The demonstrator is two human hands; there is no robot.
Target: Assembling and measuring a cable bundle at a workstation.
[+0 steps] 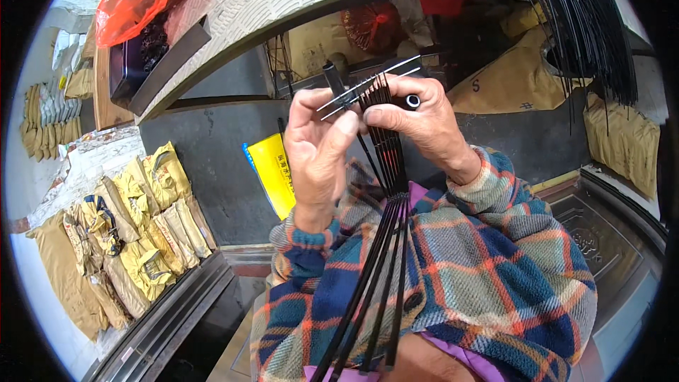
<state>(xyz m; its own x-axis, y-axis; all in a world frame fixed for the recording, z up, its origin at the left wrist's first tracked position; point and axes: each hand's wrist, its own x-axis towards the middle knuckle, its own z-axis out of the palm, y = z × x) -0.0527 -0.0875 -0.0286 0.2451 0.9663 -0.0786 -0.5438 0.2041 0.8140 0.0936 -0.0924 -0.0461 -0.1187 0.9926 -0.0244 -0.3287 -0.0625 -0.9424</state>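
Item: black rods (387, 143), fanned between both hands over the lap. I am pinching them with the left hand (320, 152) and right hand (417, 124) against a black tube (338, 81); I am judging that steady thumb pressure keeps them aligned

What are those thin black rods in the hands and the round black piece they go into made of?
The thin black rods look like painted or coated metal wire: slim, straight, faintly glossy. The round black piece looks like moulded plastic, smooth with a hollow end, though I can't be sure.
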